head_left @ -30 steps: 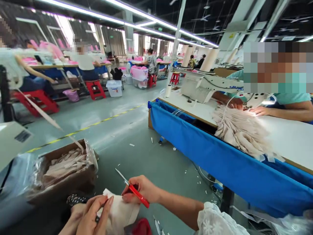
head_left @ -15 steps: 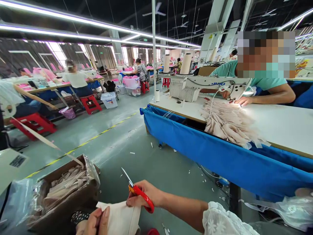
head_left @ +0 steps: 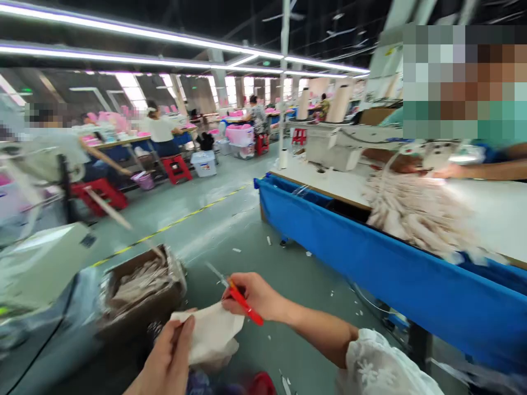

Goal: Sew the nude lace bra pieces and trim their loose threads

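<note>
My left hand (head_left: 169, 343) is closed on the left edge of a cream fabric piece (head_left: 212, 334), pinched between thumb and fingers. The cloth spans both hands and droops in the middle. My right hand (head_left: 257, 296) holds scissors (head_left: 246, 305) with red handles, the blades pointing up and left, blurred by motion. The thumb and fingertips of that same hand also pinch the cloth's upper right corner. To the left of my hands is a cardboard box (head_left: 142, 310) lined with clear plastic, filled with beige fabric strips (head_left: 144, 281).
At right, a co-worker's hand (head_left: 448, 171) is at a sewing machine (head_left: 329, 144), beside a pile of gathered beige fabric (head_left: 411, 208). A blue cloth trough (head_left: 349, 258) hangs along that table. Scraps lie on the floor (head_left: 247, 230). A pale machine body (head_left: 45, 258) stands left.
The view has swung to the left, so the surroundings sit further right. Both hands have risen a little in view, still holding the cloth and the scissors.
</note>
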Available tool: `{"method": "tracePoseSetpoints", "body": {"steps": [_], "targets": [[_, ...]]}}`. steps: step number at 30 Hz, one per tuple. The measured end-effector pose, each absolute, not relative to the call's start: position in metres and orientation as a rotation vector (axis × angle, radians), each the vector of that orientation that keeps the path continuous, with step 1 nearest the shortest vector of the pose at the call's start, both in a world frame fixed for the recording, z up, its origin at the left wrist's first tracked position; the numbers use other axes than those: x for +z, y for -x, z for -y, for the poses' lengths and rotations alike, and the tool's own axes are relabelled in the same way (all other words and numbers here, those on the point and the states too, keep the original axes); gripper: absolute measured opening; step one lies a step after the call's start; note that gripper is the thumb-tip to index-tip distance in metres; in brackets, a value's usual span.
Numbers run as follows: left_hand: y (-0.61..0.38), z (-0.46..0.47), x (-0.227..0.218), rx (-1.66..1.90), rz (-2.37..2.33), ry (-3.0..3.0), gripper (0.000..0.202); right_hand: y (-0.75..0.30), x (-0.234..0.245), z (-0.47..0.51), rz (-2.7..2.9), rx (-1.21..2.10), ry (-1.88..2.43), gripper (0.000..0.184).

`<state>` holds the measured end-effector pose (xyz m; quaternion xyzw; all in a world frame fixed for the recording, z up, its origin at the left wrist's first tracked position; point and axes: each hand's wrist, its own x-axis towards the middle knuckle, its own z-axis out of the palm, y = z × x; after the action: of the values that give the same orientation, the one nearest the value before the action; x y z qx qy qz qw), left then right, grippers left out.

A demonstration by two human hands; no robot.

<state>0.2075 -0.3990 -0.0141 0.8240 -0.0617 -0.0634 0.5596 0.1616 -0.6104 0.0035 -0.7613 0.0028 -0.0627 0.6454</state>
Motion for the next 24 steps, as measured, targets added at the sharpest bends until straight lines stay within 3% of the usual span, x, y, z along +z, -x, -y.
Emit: {"method": "tracePoseSetpoints", "body": {"steps": [6, 16, 24], "targets": [[-0.199, 0.4, 0.019, -0.241, 0.146, -1.742, 0.055, -0.167, 0.009, 0.597, 0.054, -0.131, 1.668, 0.019], [-0.199, 0.378, 0.007, -0.204, 0.15, -1.702, 0.043, -0.185, -0.01, 0.581, 0.081, -0.088, 1.614, 0.037], [-0.183, 0.34, 0.011, -0.097, -0.001, -1.657, 0.046, -0.206, -0.015, 0.543, 0.218, -0.079, 1.578, 0.045]]}}
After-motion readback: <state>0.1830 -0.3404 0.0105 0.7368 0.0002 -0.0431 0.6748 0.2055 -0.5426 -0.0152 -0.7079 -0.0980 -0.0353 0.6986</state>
